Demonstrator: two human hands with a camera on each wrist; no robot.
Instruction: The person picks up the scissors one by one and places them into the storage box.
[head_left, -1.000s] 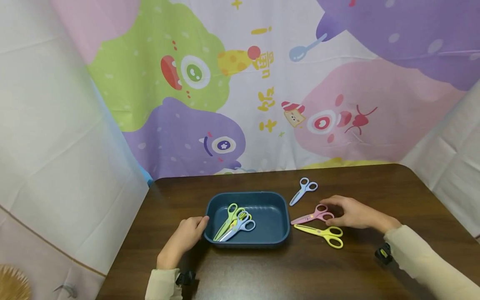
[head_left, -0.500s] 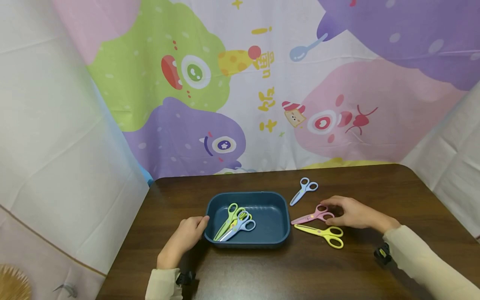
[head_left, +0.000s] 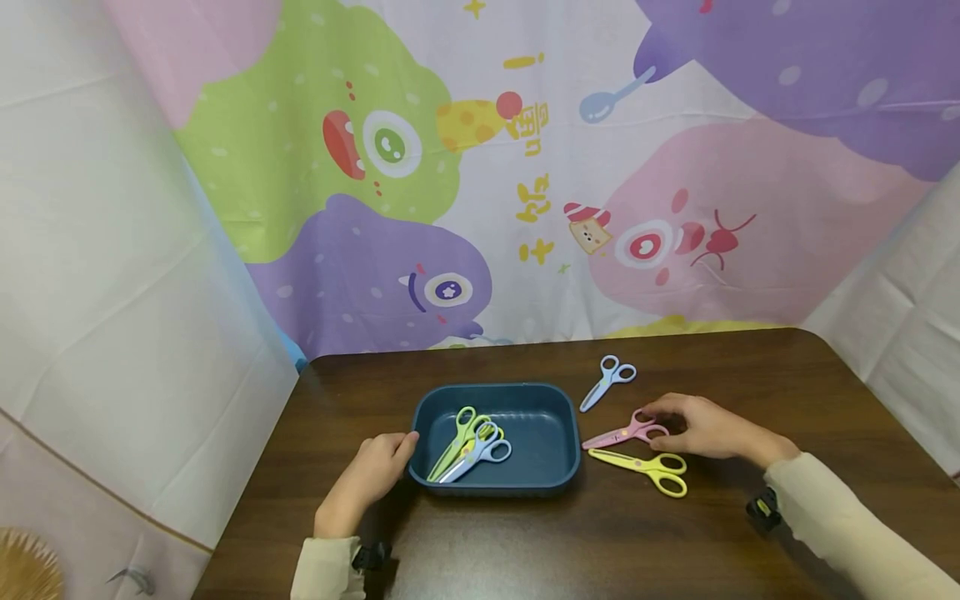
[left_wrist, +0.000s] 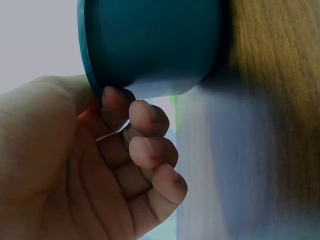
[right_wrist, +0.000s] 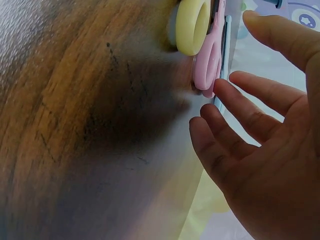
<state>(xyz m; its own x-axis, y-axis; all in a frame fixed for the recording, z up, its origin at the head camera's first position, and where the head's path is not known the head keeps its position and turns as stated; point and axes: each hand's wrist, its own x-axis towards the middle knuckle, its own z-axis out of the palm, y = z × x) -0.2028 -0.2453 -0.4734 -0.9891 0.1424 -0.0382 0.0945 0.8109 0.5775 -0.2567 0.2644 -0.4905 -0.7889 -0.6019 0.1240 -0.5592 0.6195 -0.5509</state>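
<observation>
My left hand (head_left: 373, 468) pinches the left rim of a dark blue plastic bin (head_left: 502, 490), thumb over the rim and index fingertip against the outer wall (left_wrist: 150, 40). Inside it lie green scissors (head_left: 452, 452) and light blue scissors (head_left: 468, 461), overlapping, with some yellow showing beneath. My right hand (head_left: 701, 427) hovers at the handles of pink scissors (head_left: 622, 434), thumb and fingers spread around them. In the right wrist view the fingers are loosely bent, with a fingertip close to a pink handle loop (right_wrist: 198, 70). Yellow scissors (head_left: 637, 463) lie just in front of the pink pair.
Another pair of light blue scissors (head_left: 600, 388) lies behind the pink ones, right of the bin's back corner. The dark brown wooden table (head_left: 495, 550) ends at a cartoon-printed curtain (head_left: 525, 300). White cloth (head_left: 112, 250) hangs at the sides.
Almost nothing differs. The right wrist has shifted very slightly, while the left hand, the bin and the scissors stay in place.
</observation>
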